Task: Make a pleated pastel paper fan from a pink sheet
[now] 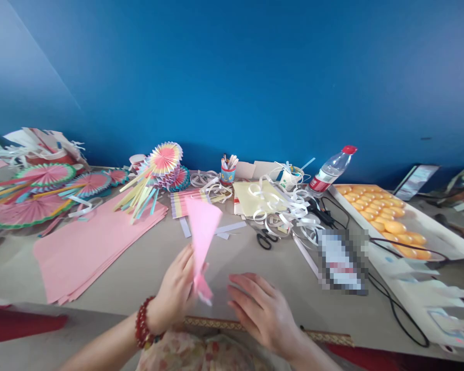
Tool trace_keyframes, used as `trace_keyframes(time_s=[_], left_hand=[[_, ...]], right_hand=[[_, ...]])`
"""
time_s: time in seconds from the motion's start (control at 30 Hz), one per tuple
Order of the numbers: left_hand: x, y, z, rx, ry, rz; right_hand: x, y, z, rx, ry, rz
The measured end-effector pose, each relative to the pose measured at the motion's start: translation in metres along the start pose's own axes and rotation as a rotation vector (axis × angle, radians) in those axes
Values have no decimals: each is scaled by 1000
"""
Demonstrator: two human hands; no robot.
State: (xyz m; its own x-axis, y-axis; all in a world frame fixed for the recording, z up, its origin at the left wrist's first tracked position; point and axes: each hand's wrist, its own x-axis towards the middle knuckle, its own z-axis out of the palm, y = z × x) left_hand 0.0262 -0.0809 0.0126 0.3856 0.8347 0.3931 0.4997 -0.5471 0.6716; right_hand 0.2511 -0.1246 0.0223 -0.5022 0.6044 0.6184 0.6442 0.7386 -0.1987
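The left hand (174, 294) pinches the pink paper (203, 226) low, presumably keeping it upright. The right hand (266, 312) spreads empty beside it.

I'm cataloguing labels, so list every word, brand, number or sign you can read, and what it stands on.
No text can be read for certain.
Bottle: red and white label, print too small and blurred.
Pixelated item: masked, unreadable.
Upright screen: too blurred to read.
Pen cup: coloured pattern, no legible words.
Pink paper in the left hand: no print visible.
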Motion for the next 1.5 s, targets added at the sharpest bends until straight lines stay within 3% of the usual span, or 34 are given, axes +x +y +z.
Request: trace_keyframes(time_s=[0.07, 0.13, 0.23, 0.3, 0.43, 0.63, 0.8, 1.03, 1.23, 1.5], left_hand=[[13, 1, -15, 367, -39, 133], [24, 2, -19, 599, -134, 164], [31, 3, -6, 779, -259, 148], [31, 2, 7, 827, -339, 141], [27, 1, 24, 845, -435, 133], [27, -6, 30, 811, -471, 129], [29, -6, 33, 727, -455, 176], [23, -15, 20, 469, -368, 331], [20, -20, 19, 550, -373, 410], [7, -26, 9, 661, -379, 396]], right_hand=[[-4, 1, -7, -22, 61, -37], [-8, 0, -12, -40, 136, -124], [-7, -6, -10, -94, 198, -183], [-3, -6, -3, -166, 126, -92], [3, 6, 15, -257, -34, 94], [0, 20, 26, -247, -160, 47], [-2, 24, 28, -250, -154, 18], [-7, 34, 22, -102, -134, 110], [-8, 34, 26, -160, -164, 86], [-23, 45, 19, -190, -265, 15]])
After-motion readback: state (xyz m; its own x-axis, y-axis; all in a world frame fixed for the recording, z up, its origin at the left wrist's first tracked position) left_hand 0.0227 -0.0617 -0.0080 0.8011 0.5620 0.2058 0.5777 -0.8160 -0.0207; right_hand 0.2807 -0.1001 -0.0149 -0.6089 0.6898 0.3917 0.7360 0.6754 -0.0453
